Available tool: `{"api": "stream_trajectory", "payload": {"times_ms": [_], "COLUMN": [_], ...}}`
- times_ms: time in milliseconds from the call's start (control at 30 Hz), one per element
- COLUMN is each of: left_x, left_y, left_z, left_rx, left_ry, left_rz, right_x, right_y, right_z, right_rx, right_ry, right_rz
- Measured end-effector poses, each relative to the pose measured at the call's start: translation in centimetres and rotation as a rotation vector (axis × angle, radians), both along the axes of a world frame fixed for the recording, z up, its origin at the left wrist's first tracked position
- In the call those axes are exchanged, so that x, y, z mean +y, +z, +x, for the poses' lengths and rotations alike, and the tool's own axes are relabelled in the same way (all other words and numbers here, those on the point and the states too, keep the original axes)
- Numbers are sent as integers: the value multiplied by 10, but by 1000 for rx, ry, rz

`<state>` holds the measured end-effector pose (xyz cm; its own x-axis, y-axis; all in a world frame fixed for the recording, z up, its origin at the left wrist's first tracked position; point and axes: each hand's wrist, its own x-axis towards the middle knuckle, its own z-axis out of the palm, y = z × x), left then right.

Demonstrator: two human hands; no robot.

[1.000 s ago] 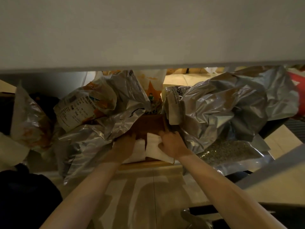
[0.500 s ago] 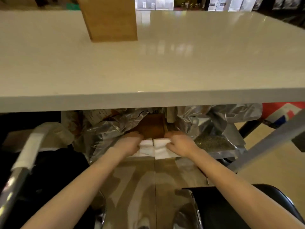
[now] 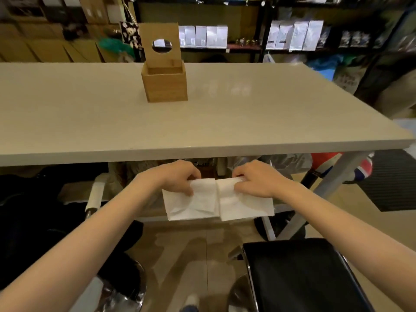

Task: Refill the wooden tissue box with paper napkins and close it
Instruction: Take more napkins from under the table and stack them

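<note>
Two stacks of white napkins are held side by side below the near edge of the tabletop [image 3: 202, 122]. The left stack of napkins [image 3: 191, 203] is pinched by the curled fingers of the left hand [image 3: 177, 176]; the right stack of napkins [image 3: 243, 203] is gripped the same way by the right hand [image 3: 254, 181]. The wooden tissue box [image 3: 165, 83] stands on the tabletop at 12 o'clock, well apart from the hands, its lid [image 3: 161, 41] raised upright. A black chair seat [image 3: 299, 273] is seen at 5 o'clock.

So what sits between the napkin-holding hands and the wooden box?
In the head view, only bare white tabletop and its front edge separate the wooden box from the napkins.
</note>
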<state>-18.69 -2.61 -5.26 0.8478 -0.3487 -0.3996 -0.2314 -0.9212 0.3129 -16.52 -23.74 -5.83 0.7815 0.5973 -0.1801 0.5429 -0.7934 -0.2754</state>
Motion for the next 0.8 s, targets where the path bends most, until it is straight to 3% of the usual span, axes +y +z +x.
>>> {"api": "stream_trajectory", "payload": {"times_ms": [233, 467, 800], "left_x": [15, 49, 93], "left_y": [79, 125, 109], "left_z": [6, 81, 189], "left_rx": [-66, -132, -23], "left_ry": [29, 65, 107], "left_rz": [-78, -35, 91], "right_x": [5, 39, 91], "right_y": [69, 101, 87], "right_z": [17, 95, 190], "right_rx": [-74, -149, 43], "right_ry": [-82, -121, -192], "right_rz": [200, 297, 180]}}
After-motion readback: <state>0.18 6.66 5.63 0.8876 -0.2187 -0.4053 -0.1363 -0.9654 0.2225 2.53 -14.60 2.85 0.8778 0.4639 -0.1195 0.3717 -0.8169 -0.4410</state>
